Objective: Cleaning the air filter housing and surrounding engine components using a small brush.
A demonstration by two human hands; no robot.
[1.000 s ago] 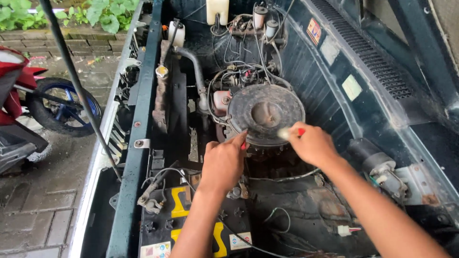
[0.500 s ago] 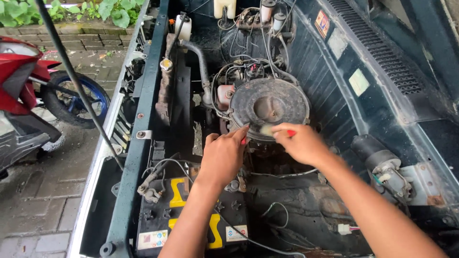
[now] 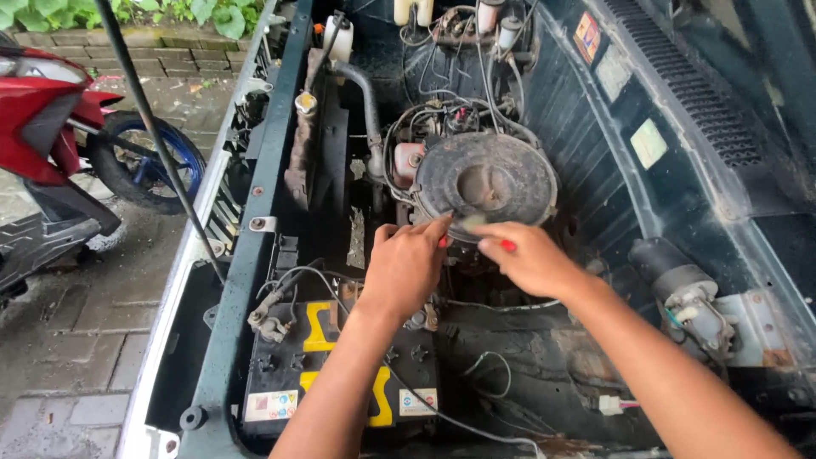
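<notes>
Both hands meet at the near rim of the round, dusty black metal air-cleaner housing [image 3: 486, 184]. The left hand [image 3: 406, 265] curls loosely, fingertips touching that rim. The right hand [image 3: 527, 255] pinches a small red-handled tool [image 3: 507, 246], probably a screwdriver. A black-and-yellow battery [image 3: 340, 365] sits nearer than the housing.

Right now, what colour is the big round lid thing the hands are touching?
The round air-cleaner cover is dusty dark grey, best seen in the head view.
</notes>
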